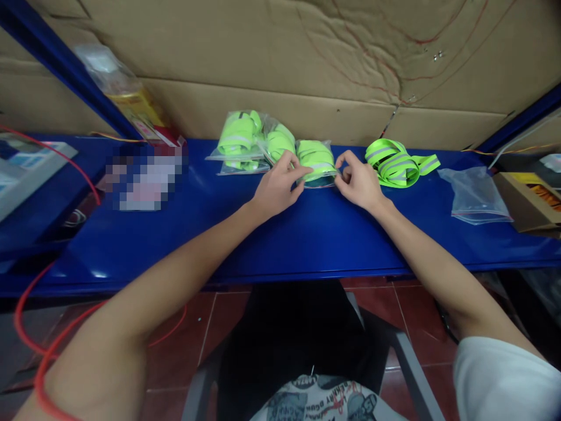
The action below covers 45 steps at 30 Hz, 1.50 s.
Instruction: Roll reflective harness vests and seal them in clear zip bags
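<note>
A clear zip bag [316,156] with a folded neon-yellow reflective strap inside lies on the blue table between my hands. My left hand [280,182] pinches the near left edge of this bag, thumb and index finger together. At its near right corner, my right hand [357,180] is closed on the bag's edge with curled fingers. Just left of it are more bagged yellow straps [240,137], partly overlapping one another. To the right of my right hand sits a loose coil of yellow strap with a silver stripe [397,164], outside any bag.
An unfilled zip bag [477,196] lies at the right beside an open cardboard box [530,202]. A plastic-wrapped bottle [125,88] stands at the back left. Red tubing [26,304] loops at the left. Cardboard [280,52] lines the back.
</note>
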Each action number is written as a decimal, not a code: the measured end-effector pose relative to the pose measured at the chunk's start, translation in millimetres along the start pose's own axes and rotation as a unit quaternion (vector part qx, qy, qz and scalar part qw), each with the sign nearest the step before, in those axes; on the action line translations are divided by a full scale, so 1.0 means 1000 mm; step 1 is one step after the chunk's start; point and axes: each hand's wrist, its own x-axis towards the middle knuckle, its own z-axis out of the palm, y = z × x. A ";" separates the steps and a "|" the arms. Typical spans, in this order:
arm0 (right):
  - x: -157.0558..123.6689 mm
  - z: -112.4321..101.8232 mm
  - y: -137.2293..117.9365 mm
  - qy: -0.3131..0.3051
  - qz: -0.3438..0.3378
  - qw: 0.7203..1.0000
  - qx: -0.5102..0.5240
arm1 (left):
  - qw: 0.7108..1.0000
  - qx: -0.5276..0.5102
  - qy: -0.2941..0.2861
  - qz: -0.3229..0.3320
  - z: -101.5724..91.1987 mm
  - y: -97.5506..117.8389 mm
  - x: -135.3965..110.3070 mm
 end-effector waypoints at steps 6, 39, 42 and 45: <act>0.001 0.010 0.001 -0.001 0.017 0.999 -0.036 | 0.998 -0.046 -0.004 0.050 0.006 -0.001 0.001; 0.000 -0.007 0.005 -0.022 -0.196 0.980 -0.011 | 0.995 0.012 -0.084 0.050 -0.016 -0.004 0.002; 0.001 -0.008 0.005 -0.037 -0.210 0.977 -0.001 | 0.992 0.029 -0.105 0.056 -0.020 -0.005 0.003; 0.002 -0.010 0.006 -0.051 -0.189 0.981 -0.004 | 0.987 0.034 -0.143 0.071 -0.027 -0.009 0.004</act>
